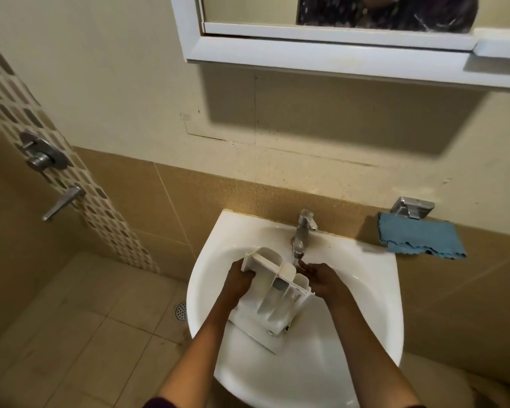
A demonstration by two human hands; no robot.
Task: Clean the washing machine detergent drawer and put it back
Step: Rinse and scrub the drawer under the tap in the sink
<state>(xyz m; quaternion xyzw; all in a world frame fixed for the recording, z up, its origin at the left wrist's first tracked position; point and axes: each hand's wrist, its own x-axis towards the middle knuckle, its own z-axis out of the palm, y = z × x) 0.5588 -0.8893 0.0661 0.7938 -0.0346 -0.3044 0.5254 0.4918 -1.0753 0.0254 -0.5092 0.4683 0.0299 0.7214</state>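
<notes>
Two bare forearms rise from the bottom edge of the frame and meet over a white sink (374, 319) in the lower centre. The detergent drawer (277, 301), white plastic with several long compartments, lies tilted inside the basin. Its open side faces up, its near end is low in the bowl and its far end is raised toward the tap.

The left hand (240, 279) grips the drawer at its far left corner. Its fingers (248, 273) are curled over the left side wall, so the drawer runs down and to the right from that hold.

The right hand (321, 278) lies just beside the drawer's far right corner. Its fingers (305, 265) are stretched fairly straight and hold nothing. They reach up and left to a spot directly under the spout, and the drawer's right edge sits close against the heel of this hand. Whether the two actually touch cannot be told.

Just beyond the fingertips stands the chrome tap (302, 234) on the back rim of the sink.

To the right of centre, a blue cloth (418, 238) hangs from a metal holder (412, 206) on the brown tiled wall.

At the left edge are a shower mixer (43, 156) and, below it, a lever handle (64, 201) on a mosaic strip. A floor drain (180, 310) shows just left of the basin.

At the top, a white-framed mirror cabinet (336, 51) crosses the frame.
</notes>
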